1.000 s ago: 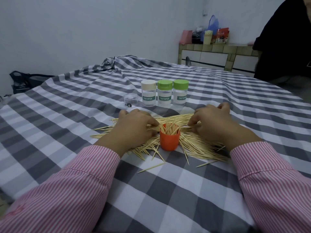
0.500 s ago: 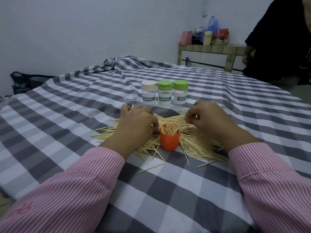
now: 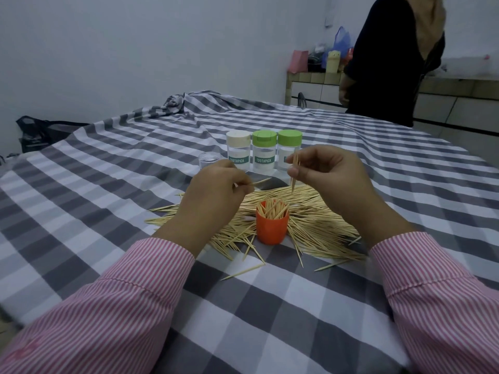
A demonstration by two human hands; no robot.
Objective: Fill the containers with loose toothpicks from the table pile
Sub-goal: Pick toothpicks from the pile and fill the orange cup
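A pile of loose toothpicks (image 3: 310, 225) lies spread on the checked tablecloth. An open orange container (image 3: 272, 228) stands upright in the pile, partly filled with toothpicks. My left hand (image 3: 213, 195) is raised left of it and pinches a toothpick that points right. My right hand (image 3: 332, 179) hovers above and right of the container, pinching a few toothpicks held nearly upright, tips down. Behind stand three capped jars labelled toothpick: one with a cream lid (image 3: 238, 151) and two with green lids (image 3: 264, 152) (image 3: 289, 147).
A small clear lidless jar (image 3: 209, 160) sits left of the capped jars. A person in black (image 3: 386, 63) stands at the table's far right side, before a tiled counter (image 3: 453, 98) with bags on it. A dark bag (image 3: 40, 133) lies beyond the left edge.
Both hands have lifted off the pile, each now pinching toothpicks above the table. The person in black has stepped further into view on the right.
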